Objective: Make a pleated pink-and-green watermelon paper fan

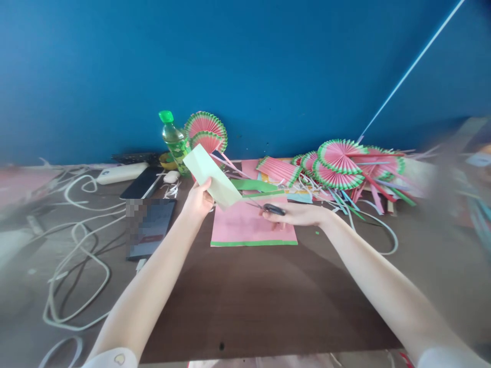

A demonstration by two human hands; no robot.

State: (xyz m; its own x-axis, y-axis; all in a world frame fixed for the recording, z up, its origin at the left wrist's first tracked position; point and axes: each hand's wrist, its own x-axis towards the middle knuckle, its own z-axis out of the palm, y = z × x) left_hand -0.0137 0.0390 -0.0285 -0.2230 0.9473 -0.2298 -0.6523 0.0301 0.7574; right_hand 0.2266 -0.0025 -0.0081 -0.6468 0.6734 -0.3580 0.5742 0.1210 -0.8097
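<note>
— Where was the paper when you looked over?
— The pale green paper [211,176] was up off the table and tilted. The left hand [197,201] had it pinched along its lower edge, fingers closed behind it and thumb on the front. One end stuck up toward the bottle [174,140], and the other sloped down to the right.
— And the other hand?
— The right hand [298,213] was just to the right of the paper, low over the pink sheet [253,229] and curled about the scissors [273,209]. The dark handle showed on top of the fingers. The blades pointed left, with their tip right at the lower end of the pale green paper.
— Were the blades open?
— I could not tell, they were thin and blurred from where I stood. I could not make out whether they touched the paper either.
— What else was hard to see?
— The right fingers hid most of the handle. The pink sheet had a green strip along its near edge and lay flat on the brown table [249,301], partly covered by both hands. Behind it, the heap of pink and green paper fans [341,164] ran into blur at the right. The white cables [76,245] at the left were smeared too. Part of the dark tablet [151,230] beside the left forearm was blotted out in squares, and both arms were cut off near the sleeves
</note>
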